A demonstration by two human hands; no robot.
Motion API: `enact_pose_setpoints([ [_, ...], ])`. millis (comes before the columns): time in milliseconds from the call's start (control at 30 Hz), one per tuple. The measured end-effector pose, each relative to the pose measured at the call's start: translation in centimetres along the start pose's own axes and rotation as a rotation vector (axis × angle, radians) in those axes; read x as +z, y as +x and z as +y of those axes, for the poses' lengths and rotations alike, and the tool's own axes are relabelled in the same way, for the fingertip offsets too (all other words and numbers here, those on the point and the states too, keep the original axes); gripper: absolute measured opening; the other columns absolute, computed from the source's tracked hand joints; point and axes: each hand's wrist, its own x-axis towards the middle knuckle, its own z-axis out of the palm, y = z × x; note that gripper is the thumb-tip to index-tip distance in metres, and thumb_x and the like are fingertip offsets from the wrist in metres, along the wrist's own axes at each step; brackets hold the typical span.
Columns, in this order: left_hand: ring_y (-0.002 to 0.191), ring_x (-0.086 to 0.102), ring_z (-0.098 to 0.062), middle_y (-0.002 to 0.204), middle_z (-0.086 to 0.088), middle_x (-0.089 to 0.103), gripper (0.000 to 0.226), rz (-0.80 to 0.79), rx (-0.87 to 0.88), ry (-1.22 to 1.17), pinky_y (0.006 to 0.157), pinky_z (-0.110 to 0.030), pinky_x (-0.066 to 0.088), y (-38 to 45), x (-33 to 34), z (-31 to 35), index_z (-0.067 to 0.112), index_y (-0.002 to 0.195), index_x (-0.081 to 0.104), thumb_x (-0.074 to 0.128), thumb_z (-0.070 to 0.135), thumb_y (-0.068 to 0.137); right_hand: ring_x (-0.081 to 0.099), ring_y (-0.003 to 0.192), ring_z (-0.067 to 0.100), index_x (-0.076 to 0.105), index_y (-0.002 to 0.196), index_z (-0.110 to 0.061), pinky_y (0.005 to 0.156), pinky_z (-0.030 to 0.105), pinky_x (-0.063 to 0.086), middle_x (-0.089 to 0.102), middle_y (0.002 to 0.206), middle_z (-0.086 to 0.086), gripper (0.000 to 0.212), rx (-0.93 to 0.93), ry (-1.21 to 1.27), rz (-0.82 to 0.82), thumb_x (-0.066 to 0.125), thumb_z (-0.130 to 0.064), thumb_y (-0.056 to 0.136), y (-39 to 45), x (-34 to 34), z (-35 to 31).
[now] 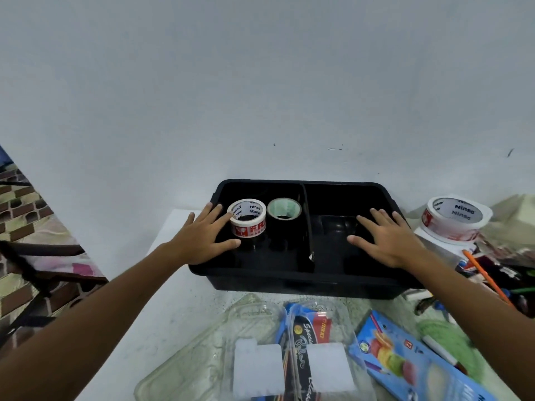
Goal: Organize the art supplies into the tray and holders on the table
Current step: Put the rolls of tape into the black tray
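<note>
On the counter [173, 299], the black tray [289, 282] holds two tape rolls [248, 217] in its left compartment; the left hand [199, 240] and right hand [388, 240] rest spread over it, each grip holding nothing.

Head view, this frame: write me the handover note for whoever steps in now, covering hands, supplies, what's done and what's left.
Left hand: open, fingers spread over the black tray's left compartment, beside the white Ninso tape roll.
Right hand: open, flat over the right compartment, holding nothing.
Done: the white roll and a black tape roll stand in the left compartment.
Left: a second Ninso roll right of the tray, the blue pencil boxes in front, pens at far right.
</note>
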Motion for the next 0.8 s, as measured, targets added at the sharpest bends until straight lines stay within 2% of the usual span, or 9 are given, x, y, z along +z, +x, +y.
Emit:
enact_pose_setpoints([
  [133,0.150,-0.001,-0.025,0.163,-0.007,0.007,0.117,0.023,0.003,0.078,0.119,-0.051,0.010,0.0,-0.2,0.3,0.028,0.156,0.011,-0.001,0.093,0.059,0.007,0.149,0.021,0.032,0.150,-0.026,0.119,0.041,0.000,0.018,0.161,0.007,0.072,-0.032,0.069,0.031,0.028,-0.069,0.092,-0.2,-0.3,0.2],
  [233,0.145,0.022,-0.030,0.156,-0.008,0.031,0.109,0.046,0.019,0.169,0.115,-0.051,0.022,0.6,-0.8,0.4,0.025,0.154,0.021,0.005,0.087,0.066,0.011,0.149,0.019,0.039,0.147,-0.024,0.120,0.040,0.002,0.023,0.159,0.006,0.067,-0.056,0.192,0.035,0.038,-0.064,0.093,-0.3,-0.6,0.6],
  [300,0.135,0.038,-0.026,0.146,-0.002,0.048,0.094,0.055,0.024,0.167,0.109,-0.050,0.030,1.6,-1.6,1.3,0.028,0.152,0.026,0.024,0.082,0.076,0.017,0.147,0.019,0.042,0.145,-0.023,0.121,0.039,0.008,0.026,0.158,0.005,0.064,-0.059,0.310,0.047,0.046,-0.059,0.093,-0.7,-1.3,1.1],
  [367,0.131,0.043,-0.021,0.141,0.005,0.051,0.078,0.051,0.047,0.129,0.106,-0.050,0.030,2.7,-2.8,3.4,0.032,0.149,0.030,0.044,0.071,0.083,0.026,0.144,0.021,0.044,0.143,-0.021,0.117,0.036,0.020,0.029,0.157,0.005,0.060,-0.065,0.401,0.065,0.053,-0.052,0.093,-1.2,-2.4,1.7],
  [433,0.133,0.041,-0.021,0.143,0.006,0.049,0.076,0.060,0.124,0.098,0.108,-0.052,0.031,4.1,-4.0,6.9,0.032,0.147,0.035,0.048,0.070,0.082,0.035,0.140,0.021,0.046,0.142,-0.019,0.113,0.033,0.027,0.036,0.153,0.005,0.056,-0.092,0.422,0.097,0.056,-0.045,0.093,-2.1,-3.7,3.0],
  [567,0.132,0.044,-0.021,0.144,0.002,0.049,0.095,0.077,0.333,0.041,0.108,-0.045,0.036,7.2,-5.9,17.0,0.029,0.146,0.038,0.030,0.082,0.068,0.045,0.131,0.019,0.052,0.137,-0.017,0.108,0.033,0.034,0.050,0.142,0.003,0.049,-0.144,0.385,0.194,0.058,-0.040,0.094,-5.0,-6.0,7.8],
  [667,0.136,0.039,-0.018,0.148,0.002,0.045,0.083,0.038,0.447,-0.019,0.111,-0.038,0.033,9.6,-5.9,25.9,0.029,0.148,0.034,0.046,0.073,0.079,0.048,0.127,0.020,0.054,0.134,-0.015,0.106,0.034,0.037,0.053,0.139,0.004,0.047,-0.096,0.360,0.238,0.060,-0.036,0.093,-7.2,-7.1,13.6],
  [767,0.137,0.036,-0.020,0.149,-0.002,0.043,0.091,-0.019,0.515,-0.037,0.112,-0.034,0.030,12.0,-5.1,34.3,0.025,0.149,0.034,0.043,0.075,0.072,0.047,0.129,0.021,0.052,0.136,-0.017,0.106,0.038,0.039,0.051,0.141,0.003,0.048,0.010,0.321,0.241,0.059,-0.036,0.093,-8.9,-7.0,20.9],
  [800,0.138,0.035,-0.021,0.149,-0.003,0.042,0.089,-0.031,0.530,-0.046,0.112,-0.033,0.030,12.9,-4.7,36.5,0.024,0.149,0.034,0.047,0.071,0.075,0.048,0.128,0.021,0.053,0.135,-0.017,0.105,0.038,0.040,0.052,0.140,0.003,0.047,0.045,0.311,0.255,0.059,-0.035,0.092,-9.3,-6.8,23.4],
])
